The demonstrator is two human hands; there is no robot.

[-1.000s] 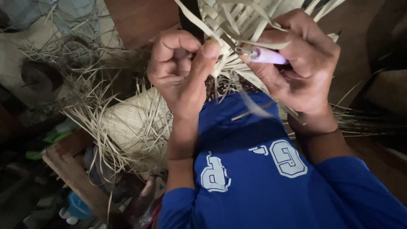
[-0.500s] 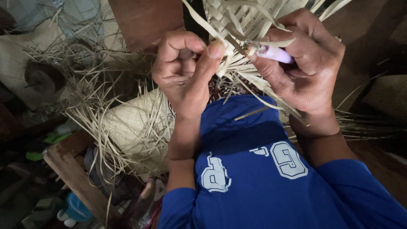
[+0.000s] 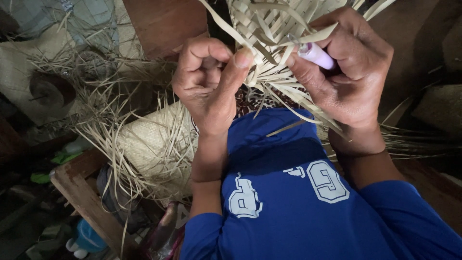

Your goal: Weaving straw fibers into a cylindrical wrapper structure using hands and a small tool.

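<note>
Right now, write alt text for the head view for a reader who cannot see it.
Two bare hands work a pale woven strip piece: the left hand pinches strips, the right hand grips a small lilac tool. Below are blue sleeves and loose straw strips.

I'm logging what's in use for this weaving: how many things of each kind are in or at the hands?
Pale woven straw mat piece with loose strips: 1, pinched by the left hand
Small lilac plastic-handled tool: 1, gripped in the right hand
Hands: 2
Total: 4
</note>
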